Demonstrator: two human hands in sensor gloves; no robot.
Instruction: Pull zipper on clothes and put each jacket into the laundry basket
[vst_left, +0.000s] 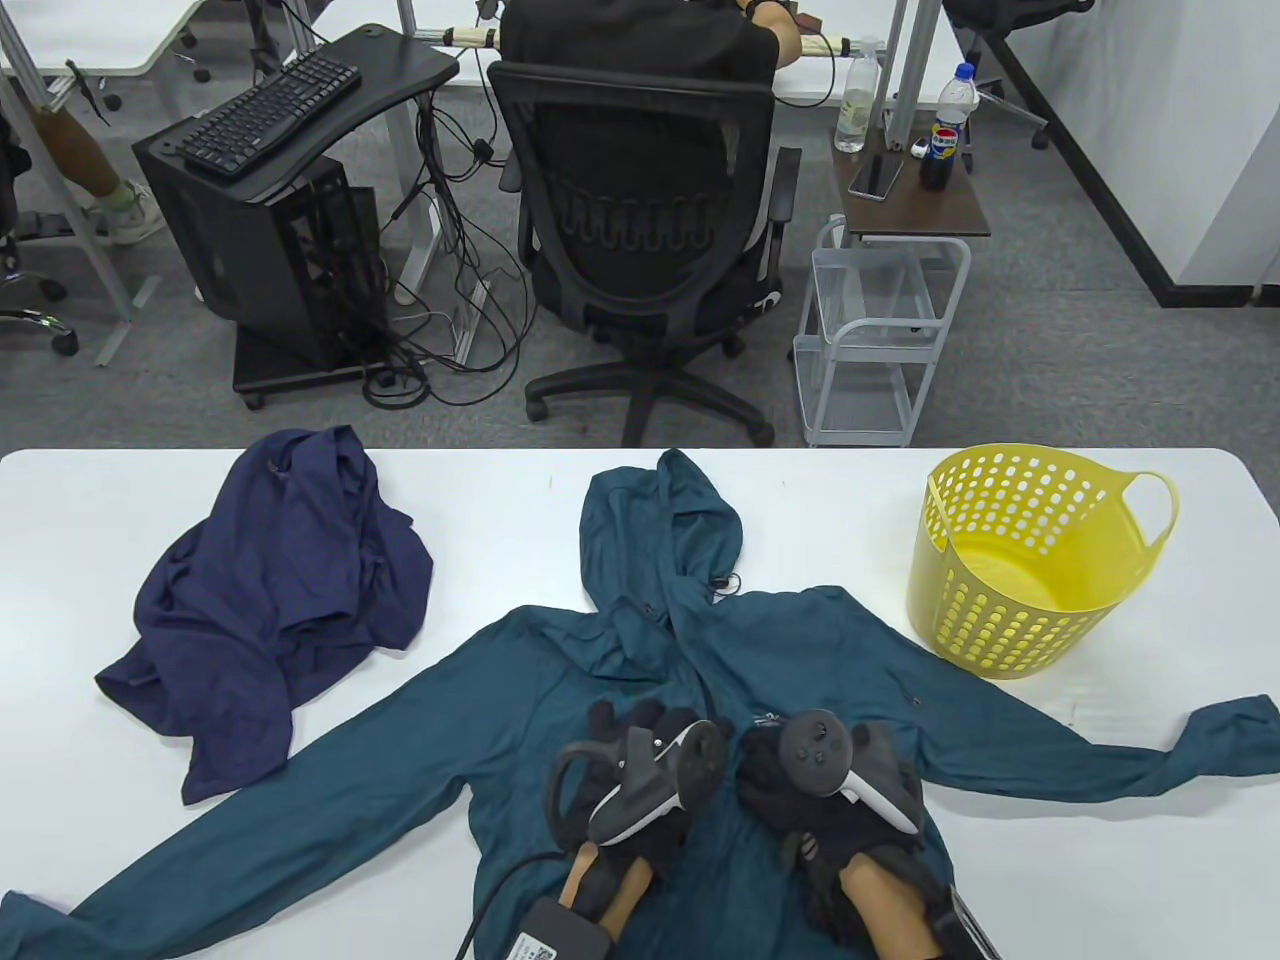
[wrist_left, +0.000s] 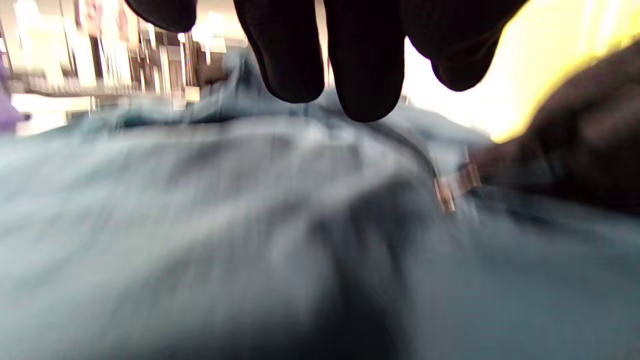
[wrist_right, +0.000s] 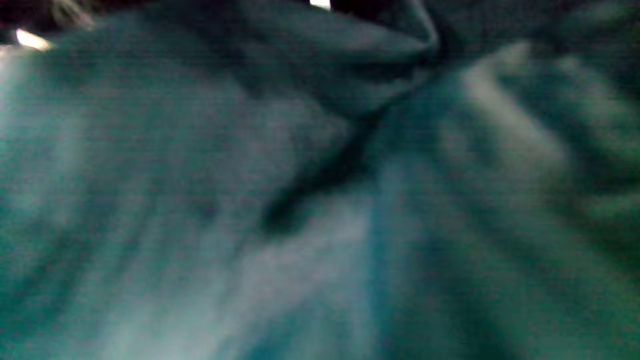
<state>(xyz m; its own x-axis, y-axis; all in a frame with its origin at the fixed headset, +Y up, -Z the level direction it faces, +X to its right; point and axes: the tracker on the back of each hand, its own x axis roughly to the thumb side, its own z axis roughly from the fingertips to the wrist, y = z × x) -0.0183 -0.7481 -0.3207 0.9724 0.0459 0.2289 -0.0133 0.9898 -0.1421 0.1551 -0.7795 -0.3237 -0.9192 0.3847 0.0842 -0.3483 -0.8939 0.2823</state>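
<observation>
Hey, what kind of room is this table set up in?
Most likely an office or lab workspace: an office chair and a keyboard on a computer stand sit behind the white table, on grey carpet.

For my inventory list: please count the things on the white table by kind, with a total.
Jackets: 2, a teal jacket spread flat and a navy jacket crumpled
Laundry baskets: 1, the yellow basket
Total: 3

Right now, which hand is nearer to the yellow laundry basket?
Right. The right hand rests on the teal jacket's chest, below-left of the basket; the left hand sits beside it, farther away.
</observation>
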